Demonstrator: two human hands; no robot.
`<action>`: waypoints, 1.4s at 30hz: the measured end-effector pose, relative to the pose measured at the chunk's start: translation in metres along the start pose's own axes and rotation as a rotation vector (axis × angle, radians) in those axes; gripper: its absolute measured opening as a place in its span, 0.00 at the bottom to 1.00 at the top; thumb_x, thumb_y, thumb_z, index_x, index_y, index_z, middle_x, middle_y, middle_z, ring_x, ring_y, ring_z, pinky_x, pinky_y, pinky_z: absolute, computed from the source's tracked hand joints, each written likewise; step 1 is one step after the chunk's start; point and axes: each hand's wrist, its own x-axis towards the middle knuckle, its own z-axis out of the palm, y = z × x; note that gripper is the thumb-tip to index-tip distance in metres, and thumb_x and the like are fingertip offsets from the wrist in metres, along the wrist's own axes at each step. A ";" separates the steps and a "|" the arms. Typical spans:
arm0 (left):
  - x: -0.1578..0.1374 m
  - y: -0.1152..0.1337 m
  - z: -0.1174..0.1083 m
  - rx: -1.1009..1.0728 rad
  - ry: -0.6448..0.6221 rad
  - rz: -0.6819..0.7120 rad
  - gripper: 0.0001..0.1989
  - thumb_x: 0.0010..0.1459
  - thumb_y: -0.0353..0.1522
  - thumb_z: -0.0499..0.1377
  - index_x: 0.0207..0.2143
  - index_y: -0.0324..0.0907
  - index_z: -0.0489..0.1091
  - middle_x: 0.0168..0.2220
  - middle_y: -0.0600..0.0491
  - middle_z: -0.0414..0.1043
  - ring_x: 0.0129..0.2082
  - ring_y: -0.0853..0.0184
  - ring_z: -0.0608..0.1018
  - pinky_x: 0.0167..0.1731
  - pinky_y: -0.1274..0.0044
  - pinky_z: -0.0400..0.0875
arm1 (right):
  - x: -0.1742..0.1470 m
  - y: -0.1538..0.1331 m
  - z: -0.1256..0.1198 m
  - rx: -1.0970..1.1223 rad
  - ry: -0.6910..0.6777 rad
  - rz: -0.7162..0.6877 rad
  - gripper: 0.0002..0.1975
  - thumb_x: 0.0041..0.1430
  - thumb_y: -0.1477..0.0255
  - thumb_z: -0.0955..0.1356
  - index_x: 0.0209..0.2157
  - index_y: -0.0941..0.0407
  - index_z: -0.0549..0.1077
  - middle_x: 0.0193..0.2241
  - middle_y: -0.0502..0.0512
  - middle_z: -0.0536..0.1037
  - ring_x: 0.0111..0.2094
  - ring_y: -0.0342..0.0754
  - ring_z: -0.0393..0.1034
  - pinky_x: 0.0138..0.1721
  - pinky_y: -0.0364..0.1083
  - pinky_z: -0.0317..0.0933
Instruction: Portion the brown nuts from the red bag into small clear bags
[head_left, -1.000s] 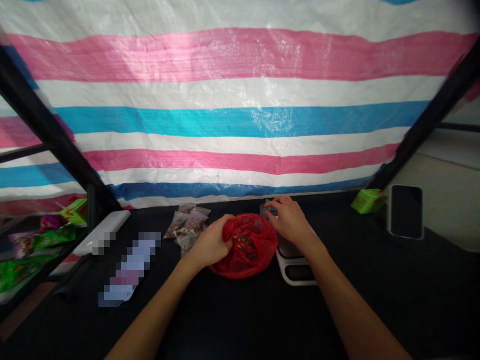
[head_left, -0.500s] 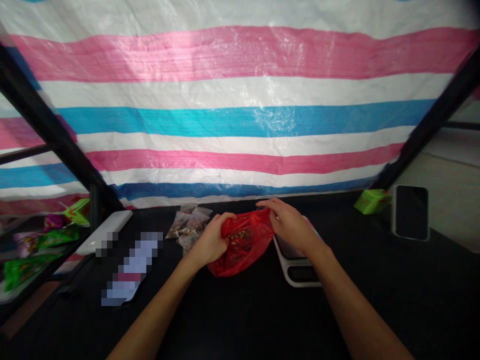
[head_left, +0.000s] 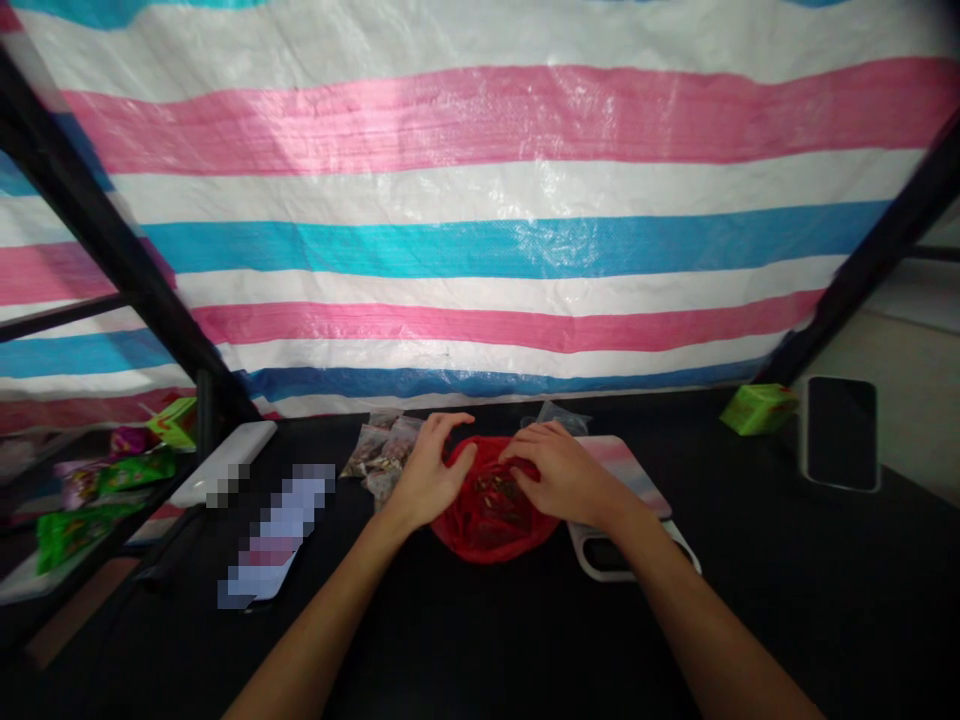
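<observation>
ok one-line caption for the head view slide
Both hands, left hand and right hand, on a red plastic bag beside a scale.

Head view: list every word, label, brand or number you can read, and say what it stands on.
Nothing can be read.
Green box: print too blurred.
Green packets on the left shelf: print too blurred.
Pixelated item: masked, unreadable.
Scale display: dark, no digits visible.
Phone: screen dark.
</observation>
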 end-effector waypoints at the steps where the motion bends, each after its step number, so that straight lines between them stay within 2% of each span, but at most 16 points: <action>1: 0.002 0.001 -0.005 0.077 0.101 -0.027 0.15 0.66 0.32 0.54 0.54 0.44 0.70 0.51 0.46 0.71 0.53 0.57 0.73 0.57 0.64 0.68 | 0.000 0.001 0.001 -0.018 -0.019 0.015 0.16 0.57 0.82 0.67 0.42 0.51 0.80 0.40 0.53 0.81 0.44 0.52 0.72 0.51 0.54 0.58; 3: 0.002 0.001 -0.013 0.297 0.274 -0.118 0.16 0.68 0.36 0.52 0.53 0.41 0.71 0.49 0.42 0.72 0.52 0.53 0.73 0.55 0.60 0.67 | 0.000 0.003 0.003 -0.033 -0.025 0.037 0.20 0.53 0.84 0.65 0.42 0.52 0.80 0.40 0.53 0.81 0.43 0.52 0.72 0.48 0.52 0.57; 5: 0.000 -0.005 -0.017 0.576 0.342 -0.226 0.20 0.65 0.38 0.56 0.55 0.38 0.70 0.49 0.37 0.71 0.52 0.46 0.72 0.53 0.56 0.67 | 0.001 0.004 0.003 -0.027 -0.008 0.039 0.20 0.52 0.85 0.65 0.42 0.52 0.80 0.40 0.53 0.81 0.43 0.52 0.71 0.47 0.52 0.56; 7: -0.004 -0.016 -0.017 0.770 0.232 -0.281 0.26 0.62 0.37 0.59 0.60 0.36 0.67 0.48 0.35 0.72 0.52 0.42 0.72 0.50 0.57 0.68 | 0.002 0.004 0.002 -0.022 0.023 0.034 0.20 0.54 0.85 0.64 0.41 0.52 0.79 0.40 0.53 0.81 0.43 0.51 0.71 0.47 0.52 0.55; 9: -0.006 -0.026 -0.015 0.832 0.112 -0.296 0.23 0.63 0.35 0.58 0.59 0.37 0.68 0.46 0.36 0.74 0.50 0.44 0.74 0.48 0.59 0.70 | 0.004 0.002 0.001 -0.017 0.065 0.026 0.19 0.55 0.85 0.63 0.41 0.52 0.79 0.39 0.52 0.81 0.43 0.51 0.71 0.47 0.51 0.55; 10: -0.006 -0.030 -0.014 0.826 0.097 -0.289 0.22 0.64 0.34 0.57 0.59 0.37 0.67 0.46 0.37 0.74 0.49 0.45 0.75 0.47 0.60 0.70 | 0.004 0.001 0.001 -0.013 0.089 0.021 0.19 0.56 0.85 0.63 0.40 0.52 0.79 0.39 0.52 0.81 0.43 0.51 0.71 0.47 0.51 0.55; 12: -0.003 -0.033 -0.013 0.750 0.148 -0.222 0.20 0.67 0.34 0.55 0.59 0.38 0.66 0.47 0.38 0.75 0.49 0.48 0.77 0.48 0.61 0.71 | 0.005 -0.001 0.000 -0.002 0.140 0.013 0.18 0.57 0.85 0.63 0.40 0.52 0.78 0.39 0.52 0.81 0.42 0.51 0.71 0.47 0.51 0.56; 15: 0.003 -0.027 -0.013 0.510 0.289 0.040 0.21 0.67 0.35 0.57 0.61 0.42 0.64 0.51 0.42 0.75 0.51 0.52 0.77 0.53 0.62 0.71 | 0.006 -0.004 0.000 0.022 0.232 0.005 0.17 0.61 0.83 0.63 0.43 0.52 0.78 0.41 0.53 0.81 0.44 0.51 0.72 0.48 0.51 0.56; 17: 0.004 -0.018 -0.014 0.351 0.314 0.231 0.22 0.66 0.36 0.60 0.61 0.45 0.63 0.53 0.44 0.73 0.54 0.55 0.76 0.55 0.63 0.71 | 0.007 -0.007 0.000 0.073 0.300 0.025 0.14 0.66 0.79 0.64 0.46 0.52 0.77 0.43 0.54 0.81 0.46 0.51 0.73 0.49 0.51 0.57; 20: 0.000 -0.007 -0.010 0.235 0.233 0.394 0.23 0.65 0.34 0.62 0.61 0.47 0.63 0.55 0.45 0.73 0.54 0.56 0.76 0.56 0.64 0.71 | 0.009 -0.011 0.001 0.249 0.343 0.099 0.08 0.69 0.71 0.65 0.45 0.52 0.77 0.43 0.52 0.82 0.45 0.50 0.74 0.49 0.50 0.60; 23: -0.005 -0.005 -0.004 0.226 0.124 0.460 0.21 0.66 0.32 0.61 0.60 0.48 0.63 0.53 0.46 0.74 0.52 0.57 0.76 0.53 0.64 0.71 | 0.010 -0.013 0.004 0.463 0.248 0.137 0.08 0.68 0.71 0.65 0.38 0.53 0.78 0.38 0.51 0.82 0.39 0.47 0.75 0.44 0.47 0.63; 26: -0.008 -0.005 0.001 0.238 0.089 0.458 0.23 0.65 0.31 0.60 0.60 0.48 0.62 0.54 0.46 0.72 0.54 0.56 0.74 0.55 0.63 0.70 | 0.012 -0.015 0.007 0.605 0.166 0.172 0.08 0.65 0.72 0.66 0.35 0.54 0.78 0.34 0.50 0.81 0.35 0.46 0.74 0.41 0.45 0.64; 30: -0.011 0.005 0.002 0.239 0.065 0.329 0.28 0.60 0.33 0.64 0.61 0.45 0.61 0.56 0.42 0.65 0.58 0.50 0.67 0.57 0.57 0.65 | 0.013 -0.016 0.011 0.666 0.179 0.223 0.06 0.63 0.72 0.68 0.35 0.55 0.79 0.34 0.49 0.81 0.35 0.46 0.73 0.40 0.45 0.64; 35: -0.016 0.015 0.003 0.040 -0.054 0.249 0.10 0.62 0.31 0.57 0.46 0.43 0.62 0.43 0.48 0.64 0.45 0.58 0.67 0.46 0.65 0.66 | 0.013 -0.017 0.014 0.647 0.176 0.229 0.05 0.62 0.71 0.69 0.35 0.55 0.79 0.34 0.49 0.81 0.35 0.46 0.73 0.39 0.45 0.63; 38: -0.014 0.014 0.005 -0.080 -0.085 0.214 0.03 0.66 0.33 0.54 0.40 0.44 0.62 0.39 0.51 0.64 0.41 0.61 0.67 0.42 0.69 0.64 | 0.012 -0.016 0.015 0.603 0.186 0.203 0.05 0.63 0.71 0.69 0.35 0.54 0.78 0.34 0.49 0.81 0.35 0.45 0.73 0.40 0.44 0.63; 42: -0.008 0.011 0.010 -0.087 -0.016 0.106 0.13 0.69 0.36 0.52 0.30 0.43 0.63 0.31 0.54 0.63 0.37 0.63 0.67 0.39 0.71 0.61 | 0.011 -0.015 0.018 0.471 0.161 0.164 0.03 0.64 0.72 0.70 0.34 0.54 0.77 0.32 0.48 0.78 0.31 0.44 0.69 0.34 0.43 0.59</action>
